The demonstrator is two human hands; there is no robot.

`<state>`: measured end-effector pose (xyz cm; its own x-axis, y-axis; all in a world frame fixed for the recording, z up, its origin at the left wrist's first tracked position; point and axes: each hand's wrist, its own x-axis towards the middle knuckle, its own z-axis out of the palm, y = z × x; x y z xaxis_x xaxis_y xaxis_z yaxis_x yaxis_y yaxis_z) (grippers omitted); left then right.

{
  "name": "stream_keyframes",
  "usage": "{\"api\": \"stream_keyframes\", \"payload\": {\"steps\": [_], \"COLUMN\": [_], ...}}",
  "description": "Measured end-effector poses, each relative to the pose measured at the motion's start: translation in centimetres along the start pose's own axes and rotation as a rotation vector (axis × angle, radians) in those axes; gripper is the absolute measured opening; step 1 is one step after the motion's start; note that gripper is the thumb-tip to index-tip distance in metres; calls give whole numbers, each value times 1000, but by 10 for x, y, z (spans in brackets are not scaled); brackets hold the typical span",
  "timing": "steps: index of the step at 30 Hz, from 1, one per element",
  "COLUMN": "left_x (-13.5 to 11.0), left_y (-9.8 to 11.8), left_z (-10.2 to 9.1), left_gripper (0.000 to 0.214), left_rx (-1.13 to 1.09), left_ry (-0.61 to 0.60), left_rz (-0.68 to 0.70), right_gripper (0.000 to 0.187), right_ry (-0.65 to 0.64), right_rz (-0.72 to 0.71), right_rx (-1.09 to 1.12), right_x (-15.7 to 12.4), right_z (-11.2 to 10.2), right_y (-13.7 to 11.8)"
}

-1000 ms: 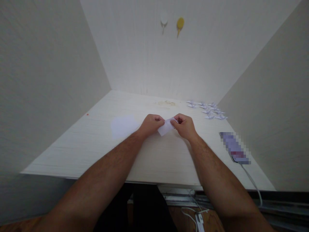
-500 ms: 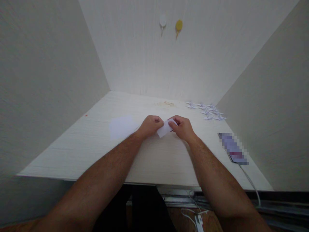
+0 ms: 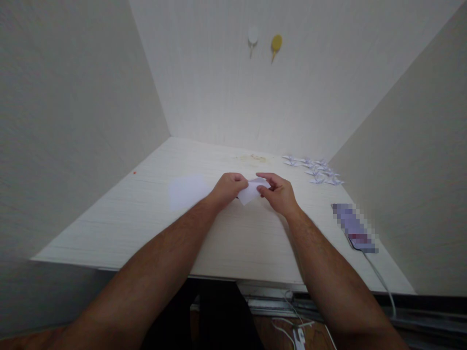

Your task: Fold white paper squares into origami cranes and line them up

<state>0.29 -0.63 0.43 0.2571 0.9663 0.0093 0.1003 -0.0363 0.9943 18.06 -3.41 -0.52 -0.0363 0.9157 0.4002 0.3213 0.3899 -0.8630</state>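
Observation:
Both of my hands meet over the middle of a pale wooden desk [image 3: 146,228]. Between them is a small piece of white folded paper [image 3: 250,192]. My left hand [image 3: 226,188] is closed in a loose fist, pinching the paper's left end. My right hand [image 3: 278,192] pinches the right end with thumb and fingers, the forefinger stretched along the top edge. A flat white sheet [image 3: 187,190] lies on the desk just left of my left hand.
Several small folded paper figures [image 3: 316,170] lie at the back right of the desk. A blurred phone-like object [image 3: 353,227] with a cable [image 3: 383,282] lies near the right edge. Walls enclose the desk on three sides; two hooks [image 3: 264,43] hang on the back wall.
My right hand's fingers have shifted along the paper, the forefinger now stretched over its top edge. Both hands stay on the paper in the same spot.

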Motion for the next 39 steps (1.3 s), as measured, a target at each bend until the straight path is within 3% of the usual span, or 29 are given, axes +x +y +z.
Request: {"api": "stream_keyframes", "payload": {"steps": [6,11,21,39], "left_x": [1,3,0,0], "left_y": [0,-3,1,1], "left_z": [2,4,6,4], "left_gripper": [14,14,13,15], "left_rx": [234,202,-173,-245], "left_ry": [105,165,22,-42], "left_rz": [104,77,-57,-91], "right_gripper": [19,18,12,14], "right_ry": [32,40,-4,-44], "right_rz": [34,23,49,34], "right_rx": [0,78,181,122], "right_x": [-1,0,0,-1], "right_z": [3,5,2,-3], "right_y": [0,1,-5,-9]}}
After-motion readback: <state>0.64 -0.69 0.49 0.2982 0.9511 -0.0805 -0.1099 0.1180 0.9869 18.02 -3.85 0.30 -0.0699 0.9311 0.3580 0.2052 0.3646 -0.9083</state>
